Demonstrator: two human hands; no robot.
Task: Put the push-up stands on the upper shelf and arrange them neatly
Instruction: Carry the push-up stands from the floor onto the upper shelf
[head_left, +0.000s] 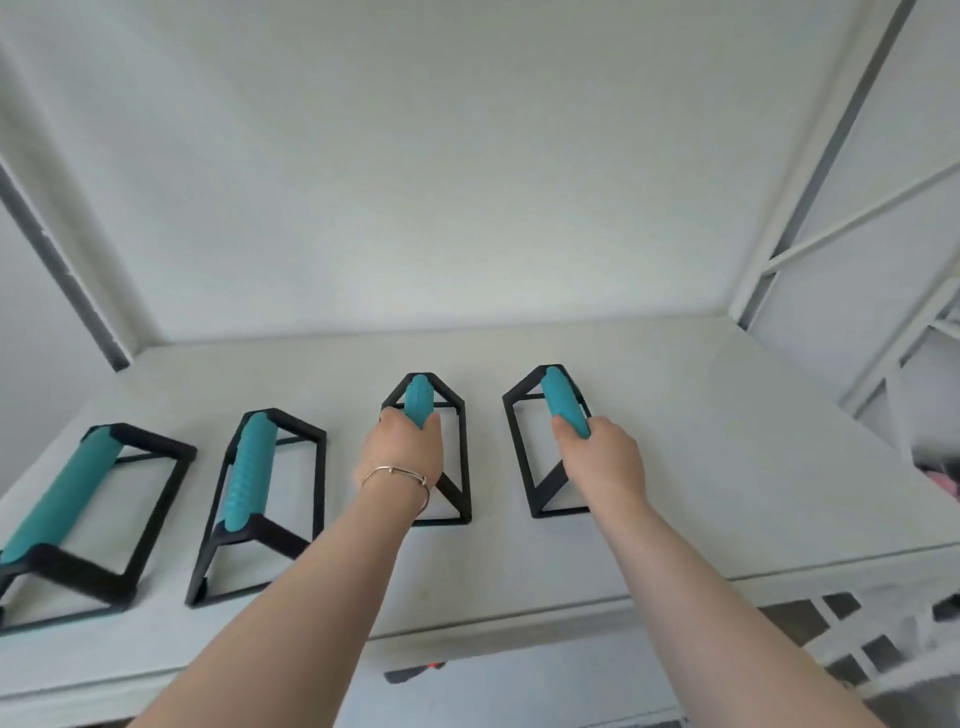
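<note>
Several push-up stands with black frames and teal grips stand in a row on the white upper shelf. The far-left stand and the second stand stand alone, both angled. My left hand, with a thin bracelet on the wrist, is closed around the teal grip of the third stand. My right hand grips the teal handle of the fourth stand at the right. Both held stands rest on the shelf and point straight back.
A white wall rises behind the shelf. White shelf uprights stand at the left and right, with cross braces on the right side. The shelf's front edge runs under my forearms. Bare shelf surface lies right of the fourth stand.
</note>
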